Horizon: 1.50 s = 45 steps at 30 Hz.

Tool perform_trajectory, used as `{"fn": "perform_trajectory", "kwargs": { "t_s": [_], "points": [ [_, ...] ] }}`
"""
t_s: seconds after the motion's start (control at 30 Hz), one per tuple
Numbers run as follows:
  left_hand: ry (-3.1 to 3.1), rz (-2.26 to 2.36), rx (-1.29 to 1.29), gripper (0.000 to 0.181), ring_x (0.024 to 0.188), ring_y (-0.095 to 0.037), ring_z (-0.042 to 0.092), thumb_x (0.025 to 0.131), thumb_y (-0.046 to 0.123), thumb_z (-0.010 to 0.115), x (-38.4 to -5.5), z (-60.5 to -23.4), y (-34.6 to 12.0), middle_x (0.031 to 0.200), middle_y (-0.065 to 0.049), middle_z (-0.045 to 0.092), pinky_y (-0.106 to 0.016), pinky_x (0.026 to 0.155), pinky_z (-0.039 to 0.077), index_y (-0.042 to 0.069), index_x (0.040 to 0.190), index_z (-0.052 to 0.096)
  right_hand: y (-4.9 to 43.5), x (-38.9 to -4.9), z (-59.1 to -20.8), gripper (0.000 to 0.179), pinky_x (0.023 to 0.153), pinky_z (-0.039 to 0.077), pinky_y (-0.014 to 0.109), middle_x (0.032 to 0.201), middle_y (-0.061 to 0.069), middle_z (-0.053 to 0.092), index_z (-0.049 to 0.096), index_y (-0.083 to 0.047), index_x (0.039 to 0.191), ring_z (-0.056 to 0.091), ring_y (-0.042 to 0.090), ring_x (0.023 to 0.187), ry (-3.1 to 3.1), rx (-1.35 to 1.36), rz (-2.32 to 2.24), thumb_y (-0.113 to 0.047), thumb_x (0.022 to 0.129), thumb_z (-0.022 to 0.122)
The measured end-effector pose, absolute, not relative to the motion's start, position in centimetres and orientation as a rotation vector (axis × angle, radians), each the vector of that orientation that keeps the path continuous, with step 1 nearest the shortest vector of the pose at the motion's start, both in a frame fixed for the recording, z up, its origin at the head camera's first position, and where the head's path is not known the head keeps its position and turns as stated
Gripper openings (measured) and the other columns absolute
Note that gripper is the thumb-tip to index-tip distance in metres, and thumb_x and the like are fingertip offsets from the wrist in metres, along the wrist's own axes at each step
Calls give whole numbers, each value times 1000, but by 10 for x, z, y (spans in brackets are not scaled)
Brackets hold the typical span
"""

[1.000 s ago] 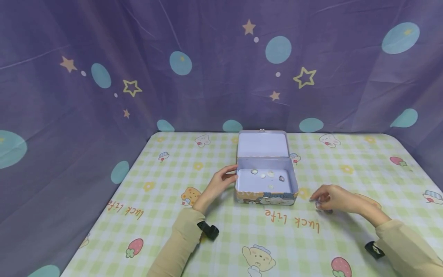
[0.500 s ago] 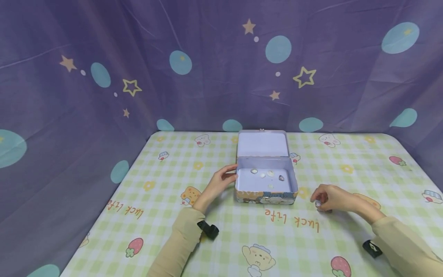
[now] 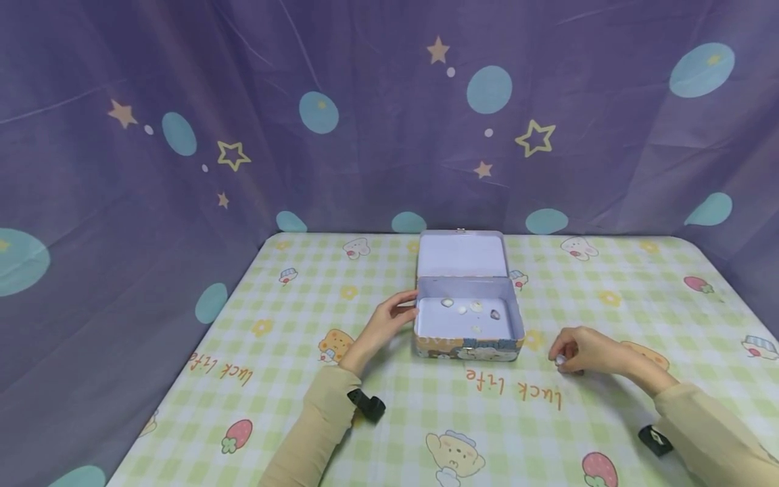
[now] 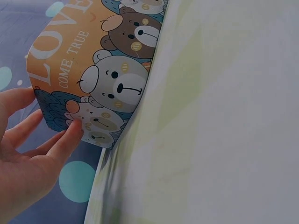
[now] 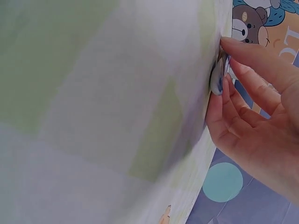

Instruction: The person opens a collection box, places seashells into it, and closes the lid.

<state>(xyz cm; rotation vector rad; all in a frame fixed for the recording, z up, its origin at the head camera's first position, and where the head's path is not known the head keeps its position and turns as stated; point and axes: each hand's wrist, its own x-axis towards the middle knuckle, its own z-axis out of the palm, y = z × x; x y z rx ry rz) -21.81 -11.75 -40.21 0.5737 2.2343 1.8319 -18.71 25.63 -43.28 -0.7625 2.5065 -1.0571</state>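
Note:
A hinged tin box (image 3: 468, 346) with its lid raised stands near the middle of the table, and several small shells (image 3: 496, 314) lie scattered on its pale floor. At its left side is my left hand (image 3: 382, 331), fingertips against the wall printed with cartoon bears, as the left wrist view shows. To the right of the tin, low over the cloth, my right hand (image 3: 587, 350) pinches a small whitish shell (image 5: 218, 78) with dark bluish markings between thumb and fingers. Part of that shell is hidden behind the fingers.
A green-and-white checked tablecloth (image 3: 389, 433) with printed cartoons and lettering covers the table. Behind and to the left hangs a purple curtain (image 3: 377, 176) with stars and blue ovals. Dark camera straps (image 3: 366, 404) sit at both wrists.
The fingers of my right hand have drawn closer together on the shell, with only a slight shift of the hand. My left hand and the tin have stayed put.

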Motion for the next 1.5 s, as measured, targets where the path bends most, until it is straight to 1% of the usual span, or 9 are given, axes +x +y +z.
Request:
{"fn": "perform_trajectory", "kwargs": {
  "t_s": [0.23, 0.57, 0.87, 1.1, 1.27, 1.5],
  "points": [
    [2234, 1834, 564, 43, 116, -44, 39, 89, 3, 49, -218, -402, -117, 132, -29, 35, -36, 93, 43, -10, 128, 36, 257, -186, -435, 14, 47, 45, 20, 68, -4, 53, 65, -6, 81, 48, 2, 53, 2530, -741, -1047, -8, 70, 71],
    [2239, 1835, 558, 43, 116, -42, 40, 89, 3, 49, -217, -403, -117, 132, -27, 36, -35, 94, 43, -10, 128, 37, 257, -186, -432, 9, 46, 45, 20, 73, 1, 55, 65, -3, 80, 49, 2, 53, 2514, -752, -1084, -3, 72, 68],
    [2248, 1820, 564, 43, 116, -43, 40, 89, 4, 49, -216, -402, -117, 132, -28, 35, -36, 94, 43, -10, 128, 36, 257, -188, -428, 11, 48, 45, 20, 73, 0, 57, 67, -2, 82, 50, 2, 53, 2521, -723, -1051, -4, 71, 68],
    [2256, 1824, 570, 43, 114, -42, 42, 89, 4, 49, -216, -401, -117, 130, -30, 36, -35, 93, 44, -10, 128, 37, 257, -190, -421, 11, 56, 45, 19, 80, -1, 60, 68, -8, 83, 48, 1, 66, 2619, -689, -974, -8, 72, 69],
    [2246, 1826, 560, 43, 115, -42, 41, 90, 4, 49, -216, -401, -117, 131, -29, 36, -36, 93, 43, -10, 128, 37, 257, -192, -415, 14, 57, 46, 20, 82, 1, 61, 68, -5, 86, 51, 4, 68, 2639, -674, -981, -7, 72, 68],
    [2238, 1834, 559, 43, 114, -42, 41, 89, 3, 49, -217, -402, -117, 130, -30, 36, -34, 93, 44, -10, 128, 37, 256, -197, -408, 15, 60, 48, 20, 83, 2, 63, 67, -2, 88, 53, 3, 71, 2652, -710, -1007, -4, 73, 66]
  ]
}}
